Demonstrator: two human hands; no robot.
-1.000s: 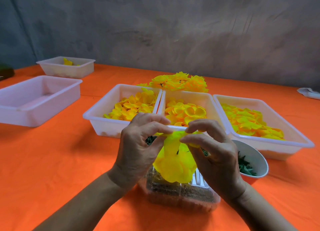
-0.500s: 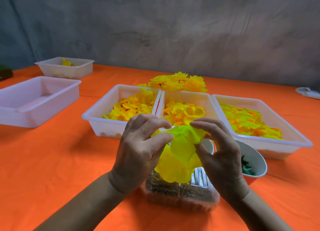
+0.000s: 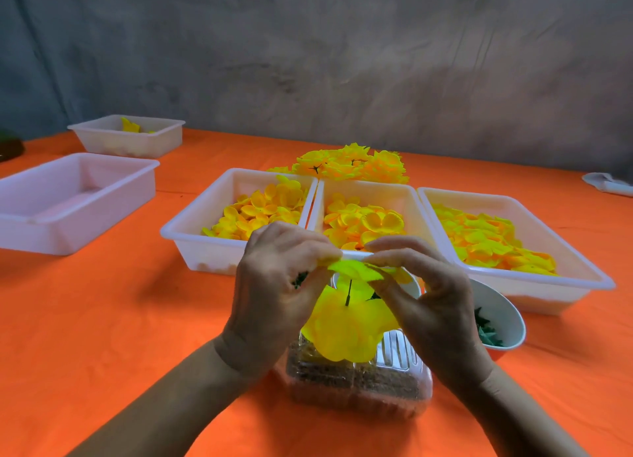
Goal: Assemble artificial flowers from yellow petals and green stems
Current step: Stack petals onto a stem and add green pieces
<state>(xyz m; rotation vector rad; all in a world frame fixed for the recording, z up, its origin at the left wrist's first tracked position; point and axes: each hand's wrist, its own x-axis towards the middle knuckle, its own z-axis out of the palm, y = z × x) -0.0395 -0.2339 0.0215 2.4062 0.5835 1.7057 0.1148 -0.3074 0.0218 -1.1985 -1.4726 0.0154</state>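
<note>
A half-built yellow flower (image 3: 346,326) hangs between my hands over a clear plastic box (image 3: 356,384). Its dark green stem (image 3: 349,292) pokes up through the large lower petals. My left hand (image 3: 274,292) and my right hand (image 3: 424,302) both pinch a small yellow petal layer (image 3: 356,270) held flat at the top of the stem. Three white trays of loose yellow petals stand behind: left (image 3: 191,232), middle (image 3: 411,196), right (image 3: 582,275). Finished yellow flowers (image 3: 352,165) are piled beyond them.
A white bowl (image 3: 503,316) with green pieces sits by my right wrist. Another white tray (image 3: 44,213) stands at the left, and a smaller one (image 3: 137,141) with a bit of yellow behind it. Orange cloth (image 3: 102,319) covers the table.
The hands turned the flower so the stem now shows from above. The small top petal layer went from bunched to spread flat between both hands' fingertips.
</note>
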